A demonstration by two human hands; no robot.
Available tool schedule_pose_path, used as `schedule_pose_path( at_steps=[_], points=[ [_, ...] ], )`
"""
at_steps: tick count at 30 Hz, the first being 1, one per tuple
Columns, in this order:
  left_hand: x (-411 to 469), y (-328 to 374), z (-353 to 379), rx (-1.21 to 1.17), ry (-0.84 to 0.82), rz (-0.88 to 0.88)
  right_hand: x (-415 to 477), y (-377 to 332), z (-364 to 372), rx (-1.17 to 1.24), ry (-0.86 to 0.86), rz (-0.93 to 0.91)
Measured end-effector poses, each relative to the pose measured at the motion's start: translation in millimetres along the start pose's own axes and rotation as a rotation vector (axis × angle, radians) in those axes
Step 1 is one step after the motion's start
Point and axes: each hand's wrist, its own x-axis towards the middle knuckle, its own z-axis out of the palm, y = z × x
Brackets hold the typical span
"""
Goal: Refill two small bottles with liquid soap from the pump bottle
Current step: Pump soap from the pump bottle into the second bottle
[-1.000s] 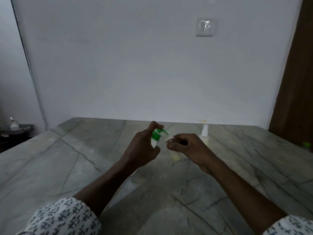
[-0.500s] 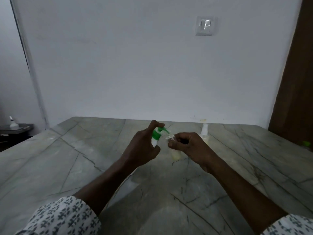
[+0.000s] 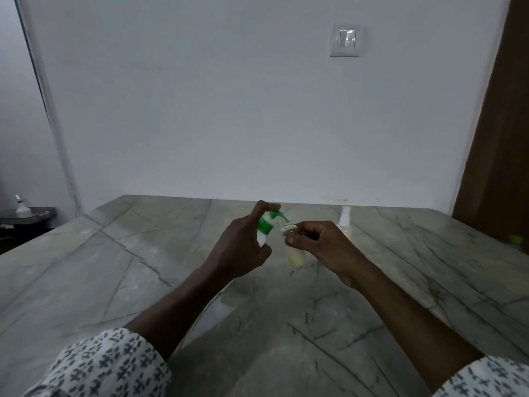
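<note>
Two hands of yours meet above the middle of the tabletop (image 3: 114, 267), nearer its far edge than its near one; your left hand (image 3: 240, 247) grips the pump bottle (image 3: 264, 226), fingers curled round its white body, while the index finger (image 3: 266, 206) lies on top of the green pump head; the bottle leans to the right, so its nozzle (image 3: 282, 217) points down at the mouth of the small bottle (image 3: 296, 256); your right hand (image 3: 323, 245) pinches that small bottle near its neck between thumb and curled fingers, keeping it roughly upright; it is clear, with pale yellow liquid in its lower part; whether its base touches the tabletop cannot be told from this view.

A second small bottle (image 3: 345, 222) with a white top stands on the tabletop just beyond your right hand, close to the far edge; it too shows pale yellow liquid; a small green object (image 3: 516, 240) sits at the right edge.

Patterned sleeves (image 3: 108, 365) cover both forearms near the camera; a light switch (image 3: 345, 41) is set in the wall (image 3: 200, 110) behind, and a brown door (image 3: 501, 138) stands to the right.
</note>
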Motion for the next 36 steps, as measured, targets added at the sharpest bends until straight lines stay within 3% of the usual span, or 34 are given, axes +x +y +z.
schedule_pose_path(
  at_steps=[36],
  points=[
    [0.3,-4.2,-5.0,0.021,-0.076,-0.008,0.3,2.0,-10.9,0.019,-0.089,-0.028]
  ],
)
